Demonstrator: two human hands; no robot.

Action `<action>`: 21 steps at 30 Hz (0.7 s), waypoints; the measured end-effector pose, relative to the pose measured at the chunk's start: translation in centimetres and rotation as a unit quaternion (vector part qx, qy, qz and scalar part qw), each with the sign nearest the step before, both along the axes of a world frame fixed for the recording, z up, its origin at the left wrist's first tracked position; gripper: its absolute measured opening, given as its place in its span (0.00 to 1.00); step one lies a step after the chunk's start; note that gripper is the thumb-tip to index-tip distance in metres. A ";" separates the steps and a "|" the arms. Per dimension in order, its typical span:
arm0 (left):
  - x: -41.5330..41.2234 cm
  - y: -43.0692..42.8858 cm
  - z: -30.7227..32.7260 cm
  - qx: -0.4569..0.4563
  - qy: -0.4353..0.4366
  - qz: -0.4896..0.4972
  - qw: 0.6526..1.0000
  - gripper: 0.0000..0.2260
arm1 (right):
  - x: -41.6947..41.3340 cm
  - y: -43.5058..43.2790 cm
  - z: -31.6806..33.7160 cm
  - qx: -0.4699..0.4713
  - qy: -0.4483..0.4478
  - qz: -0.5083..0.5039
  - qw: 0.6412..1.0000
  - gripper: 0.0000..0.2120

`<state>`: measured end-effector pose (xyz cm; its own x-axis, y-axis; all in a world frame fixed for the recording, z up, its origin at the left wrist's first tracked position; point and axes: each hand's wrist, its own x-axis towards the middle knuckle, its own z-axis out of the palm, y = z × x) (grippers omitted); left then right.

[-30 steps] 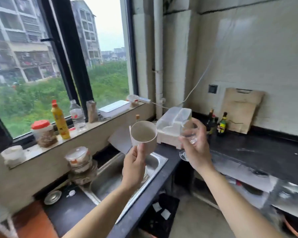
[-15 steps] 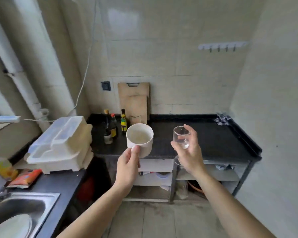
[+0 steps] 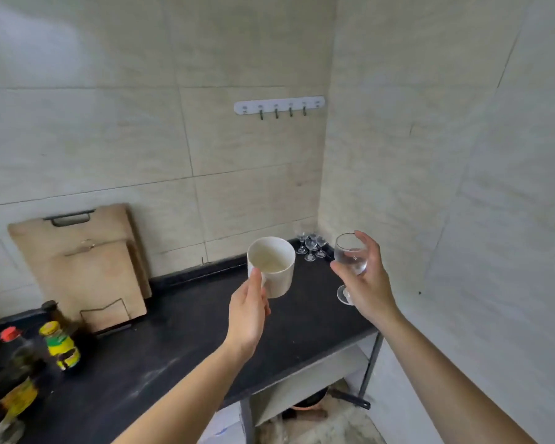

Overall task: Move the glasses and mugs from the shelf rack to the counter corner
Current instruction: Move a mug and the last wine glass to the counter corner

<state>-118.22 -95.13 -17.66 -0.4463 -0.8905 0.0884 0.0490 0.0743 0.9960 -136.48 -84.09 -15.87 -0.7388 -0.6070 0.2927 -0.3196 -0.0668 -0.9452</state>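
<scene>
My left hand [image 3: 249, 310] holds a white mug [image 3: 273, 265] upright above the black counter [image 3: 180, 334], thumb along its side. My right hand [image 3: 367, 285] grips a clear stemmed glass [image 3: 350, 254] by the bowl; its foot shows below my palm. Both are held in the air, a short way in front of the counter's back right corner. In that corner several small stemmed glasses [image 3: 310, 246] stand together against the tiled walls. The shelf rack is out of view.
Two wooden cutting boards [image 3: 87, 267] lean on the back wall in a wire stand at the left. Sauce bottles [image 3: 61, 346] stand at the counter's left end. A white hook rail [image 3: 279, 105] hangs on the wall. A lower shelf [image 3: 305, 379] sits under the counter.
The view has swung right from the window and sink to the counter's corner. Both hands, still holding the mug and the glass, have come closer to that corner.
</scene>
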 end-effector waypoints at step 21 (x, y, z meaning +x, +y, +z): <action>-33.8 -23.5 -12.2 0.190 -0.171 0.134 0.957 0.16 | -36.2 -23.1 -14.5 0.161 0.023 0.024 0.986 0.29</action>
